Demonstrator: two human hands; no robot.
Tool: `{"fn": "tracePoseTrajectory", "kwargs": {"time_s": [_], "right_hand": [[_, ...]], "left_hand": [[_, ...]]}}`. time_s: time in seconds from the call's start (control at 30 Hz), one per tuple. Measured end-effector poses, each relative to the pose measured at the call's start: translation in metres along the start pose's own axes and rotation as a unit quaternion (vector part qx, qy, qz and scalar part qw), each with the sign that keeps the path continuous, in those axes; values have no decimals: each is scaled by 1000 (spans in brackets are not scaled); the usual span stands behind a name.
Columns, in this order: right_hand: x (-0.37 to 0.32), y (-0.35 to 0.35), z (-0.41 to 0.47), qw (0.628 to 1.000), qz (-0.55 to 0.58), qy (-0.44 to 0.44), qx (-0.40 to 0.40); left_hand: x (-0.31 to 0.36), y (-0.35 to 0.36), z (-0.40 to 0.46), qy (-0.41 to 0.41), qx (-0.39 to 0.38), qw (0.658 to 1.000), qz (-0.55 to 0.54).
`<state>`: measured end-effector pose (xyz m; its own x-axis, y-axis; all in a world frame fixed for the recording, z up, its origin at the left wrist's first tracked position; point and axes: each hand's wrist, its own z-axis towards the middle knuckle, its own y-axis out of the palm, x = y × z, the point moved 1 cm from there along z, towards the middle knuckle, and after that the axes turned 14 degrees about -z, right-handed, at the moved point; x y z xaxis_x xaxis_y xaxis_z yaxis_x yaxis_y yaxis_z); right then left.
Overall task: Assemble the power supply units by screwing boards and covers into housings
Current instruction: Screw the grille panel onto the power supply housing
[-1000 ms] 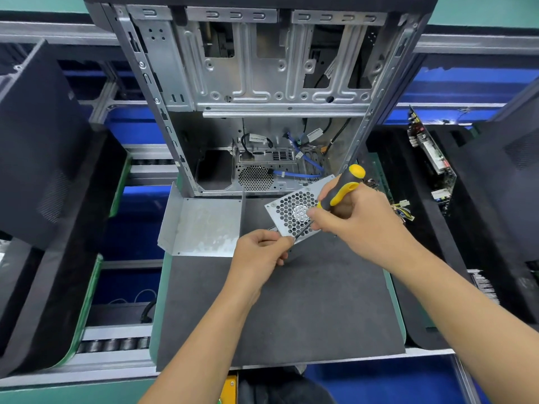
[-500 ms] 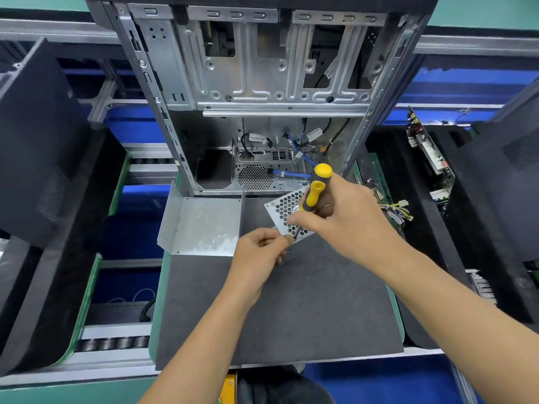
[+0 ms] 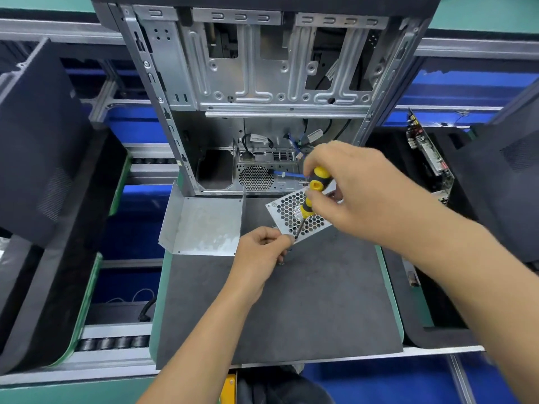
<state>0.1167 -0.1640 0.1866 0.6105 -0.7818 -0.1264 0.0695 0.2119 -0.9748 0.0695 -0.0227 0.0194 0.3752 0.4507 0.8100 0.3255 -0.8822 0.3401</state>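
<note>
We see the right hand [image 3: 358,193] gripping a screwdriver [image 3: 311,196] by its yellow-and-black handle, fingers curled round the upper part, the shaft pointing down and toward us so that its tip meets the near corner of the grille [image 3: 297,215]. The grille is a perforated metal cover with a honeycomb pattern; it sits tilted above the mat [image 3: 291,310], its far edge hidden behind the right hand, so we cannot tell what it is fixed to. The left hand [image 3: 262,258] is curled just beside that near corner, thumb and fingertips pinched together right next to the tip; whatever they pinch is too small for us to make out. To the left of the grille, a bent metal sheet [image 3: 204,225] with upright side walls lies on the far left part of the mat, touching the foot of the case [image 3: 262,83]. The case stands open behind the mat, cables and a blue lead visible low inside it. A circuit board [image 3: 428,158] stands on edge well off to the right, among black foam trays [image 3: 43,170] that flank the mat on both sides.
</note>
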Motion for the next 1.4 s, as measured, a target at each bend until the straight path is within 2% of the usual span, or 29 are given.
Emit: {"fn": "tracePoseTrajectory", "kwargs": {"time_s": [0.07, 0.17, 0.33, 0.57, 0.7, 0.8, 0.83, 0.9, 1.03, 1.3, 1.4], "right_hand": [[-7, -6, 8, 992, -109, -31, -63], [-18, -11, 19, 958, -257, -70, -108], [-15, -15, 26, 939, -228, -91, -243], [-11, -19, 26, 920, -225, -200, -250], [-7, -16, 21, 939, -191, -111, -264], [-12, -11, 23, 897, -347, -114, -247], [-14, -12, 24, 892, -368, -120, -235], [-17, -12, 27, 897, -343, -153, -232], [-19, -15, 24, 921, -218, -168, -278], [-18, -17, 26, 908, -333, -100, -234], [-13, -19, 24, 919, -270, -57, -282]], "left_hand": [[0, 0, 1, 2, 0, 1000, -5], [1, 0, 2, -1, -3, 1000, -9], [1, -1, 3, -5, -7, 1000, -9], [3, -1, 4, -23, -13, 1000, -11], [4, -1, 4, -27, -22, 999, -13], [4, -1, 4, -28, -15, 999, -13], [4, -1, 5, -27, -13, 999, -12], [4, -1, 5, -27, -14, 1000, -8], [3, -2, 5, -26, -16, 999, -8], [2, -1, 5, -23, -9, 1000, -13], [3, 0, 4, -25, -5, 1000, -9]]}}
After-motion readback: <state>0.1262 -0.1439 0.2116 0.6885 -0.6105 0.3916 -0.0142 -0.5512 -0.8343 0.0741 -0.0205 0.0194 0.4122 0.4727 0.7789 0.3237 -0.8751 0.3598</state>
